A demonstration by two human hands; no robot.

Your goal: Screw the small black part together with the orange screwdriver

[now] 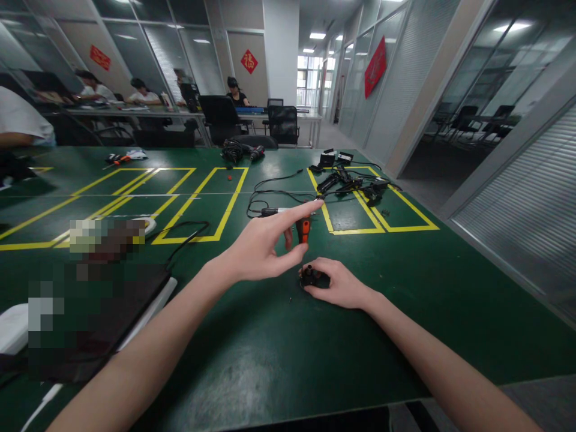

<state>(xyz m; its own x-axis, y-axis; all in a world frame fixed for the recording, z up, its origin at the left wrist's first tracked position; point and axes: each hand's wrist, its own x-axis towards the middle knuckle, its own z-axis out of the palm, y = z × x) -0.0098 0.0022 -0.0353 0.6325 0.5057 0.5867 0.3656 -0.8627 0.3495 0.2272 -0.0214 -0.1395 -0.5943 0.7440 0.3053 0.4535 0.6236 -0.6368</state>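
Observation:
My left hand (265,243) is over the table, its index finger stretched out and its thumb below. An orange-and-black screwdriver (305,230) is upright between the thumb and fingers, and its lower end is hidden behind the thumb. Just below and to the right, my right hand (339,282) is closed around a small black part (309,276) with a short round post on top. The fingers and palm cover much of that part. A tiny screw-like piece (290,299) lies on the green table (270,348) near it.
Black tools and cables (346,180) lie in a heap ahead right, within yellow tape outlines (409,228). A cord (256,192) curls behind my left hand. At left lies a dark bag-like thing (135,300), partly blurred. A drill (256,153) rests at the far edge; people sit beyond.

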